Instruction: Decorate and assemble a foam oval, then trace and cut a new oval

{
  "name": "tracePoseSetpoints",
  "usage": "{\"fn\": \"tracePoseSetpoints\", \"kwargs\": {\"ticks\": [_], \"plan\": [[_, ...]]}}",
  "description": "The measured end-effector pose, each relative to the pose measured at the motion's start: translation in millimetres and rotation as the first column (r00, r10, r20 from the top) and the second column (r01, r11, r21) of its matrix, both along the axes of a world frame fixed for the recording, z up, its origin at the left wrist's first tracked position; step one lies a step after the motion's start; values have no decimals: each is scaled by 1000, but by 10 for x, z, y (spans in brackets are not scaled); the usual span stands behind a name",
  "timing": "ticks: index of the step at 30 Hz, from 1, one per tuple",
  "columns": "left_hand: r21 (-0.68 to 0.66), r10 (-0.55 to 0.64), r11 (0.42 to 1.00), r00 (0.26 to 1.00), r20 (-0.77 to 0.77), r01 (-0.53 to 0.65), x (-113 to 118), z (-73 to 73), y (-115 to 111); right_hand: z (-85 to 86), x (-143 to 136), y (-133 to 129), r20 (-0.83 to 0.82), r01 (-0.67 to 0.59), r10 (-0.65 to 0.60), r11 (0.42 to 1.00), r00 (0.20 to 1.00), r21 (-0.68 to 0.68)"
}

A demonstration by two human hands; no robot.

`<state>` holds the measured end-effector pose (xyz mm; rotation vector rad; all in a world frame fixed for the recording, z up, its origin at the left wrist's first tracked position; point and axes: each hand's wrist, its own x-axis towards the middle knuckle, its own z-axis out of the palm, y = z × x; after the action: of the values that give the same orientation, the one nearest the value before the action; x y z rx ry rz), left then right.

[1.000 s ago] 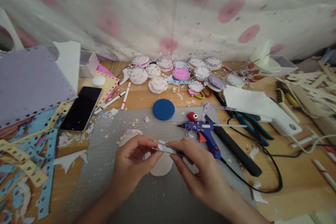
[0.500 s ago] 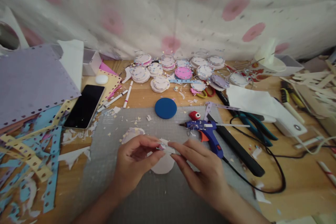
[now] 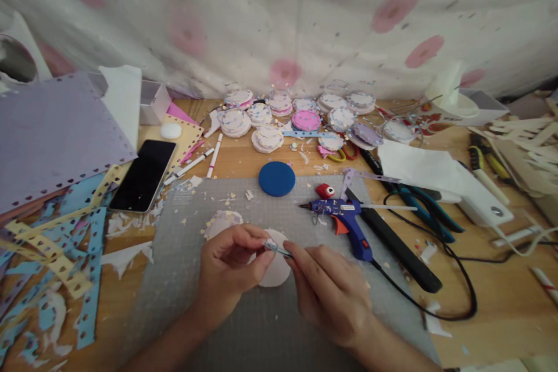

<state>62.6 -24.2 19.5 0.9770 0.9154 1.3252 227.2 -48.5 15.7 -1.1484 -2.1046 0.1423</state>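
Note:
Over the grey cutting mat [image 3: 244, 325], my left hand [image 3: 231, 273] pinches one end of a small thin pale-blue strip [image 3: 276, 248] between thumb and fingertips. The strip's other end is in the closed fingers of my right hand [image 3: 331, 285]; its exact kind is too small to make out. Beneath the fingertips lies a white paper disc [image 3: 274, 273], partly covered by the hands. Just behind my left hand is a pale disc edged with small dots [image 3: 222, 222]. A blue round disc [image 3: 276, 178] rests farther back on the mat.
To the right lie a blue glue gun [image 3: 344, 212] with its cable, a black-handled cutter [image 3: 401, 250] and teal-handled pliers [image 3: 429, 215]. Decorated round discs [image 3: 305, 120] crowd the back. A phone [image 3: 143, 175] and cut paper strips [image 3: 89, 279] are at the left.
My right fingers have closed tighter around the strip and turned slightly, and the strip shows more clearly. The view has shifted a little; the things on the table stay put.

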Motion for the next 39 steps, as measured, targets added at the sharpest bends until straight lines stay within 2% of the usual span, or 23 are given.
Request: {"fn": "tracePoseSetpoints", "kwargs": {"ticks": [4,9,13,16,21,26,32,39], "plan": [[-9,-3,1000,1000,18,3,-10,14,14,42,-18,21,-71,20,-25,997,997,-71],[35,3,999,1000,8,-4,-51,9,25,176,-68,85,-305,-106,12,950,952,-293],[50,5,999,1000,-16,-5,-76,-1,27,256,-63,118,-383,-167,2,901,924,-400],[43,2,999,1000,-26,-1,-77,-7,30,267,-45,117,-397,-174,-2,896,918,-409],[34,1,999,1000,-22,0,-68,-2,34,230,-51,105,-416,-185,25,918,909,-350],[76,-9,997,999,-46,13,-65,28,41,225,-77,99,-428,-180,22,925,903,-334],[101,-14,995,998,-56,19,-60,30,41,258,-80,101,-469,-210,6,899,883,-384],[84,-15,996,999,-35,18,-47,31,41,255,-63,155,-500,-270,-6,835,866,-479]]}}
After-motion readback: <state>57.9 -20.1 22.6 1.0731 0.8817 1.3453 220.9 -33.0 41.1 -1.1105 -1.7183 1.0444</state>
